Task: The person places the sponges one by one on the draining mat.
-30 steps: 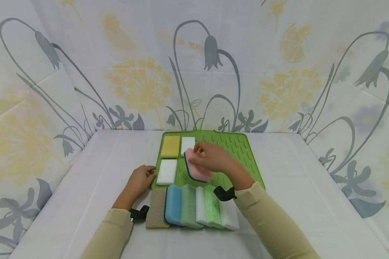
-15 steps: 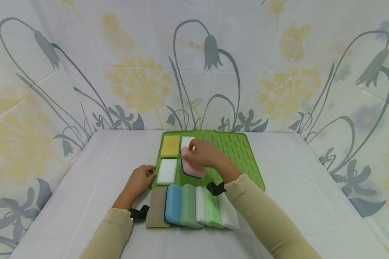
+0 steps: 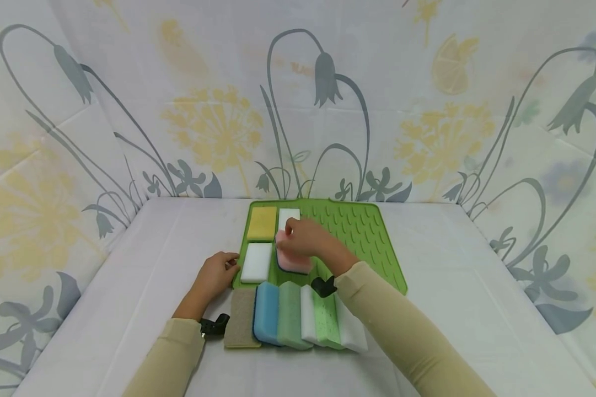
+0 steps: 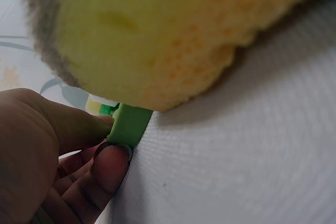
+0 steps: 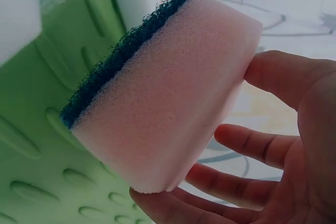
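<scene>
Lining the table (image 3: 268, 375) along the near edge of a green mat (image 3: 357, 237), six pieces sit side by side: a grey sponge (image 3: 242, 318), a blue sponge (image 3: 266, 315), a dull green sponge (image 3: 291, 317), a narrow white block (image 3: 307, 315), a speckled sponge (image 3: 326, 315) and a wide white block (image 3: 349, 325). Beyond them, over the left half of the mat, the pink sponge (image 5: 163, 93) is tilted, its dark blue scourer (image 5: 126, 59) turned leftward; whether it touches the mat cannot be told. It should handle as light, soft and springy, firmer at the scourer, neither slippery nor fragile, and the edges of the foam look the best place for a gentle hold. Of the hands, the left hand (image 3: 215, 274) pinches the mat's left edge, thumb and finger nearly closed on the thin rim. The right hand (image 3: 307, 240) is part-way spread, thumb and fingertips holding the pink foam by its edges. Left of it, a white slab (image 3: 257, 263) lies by the mat's near-left corner. Farther off, a yellow sponge (image 3: 262, 224) fills the far-left corner, with a partly hidden white piece (image 3: 289, 214) beside it.
</scene>
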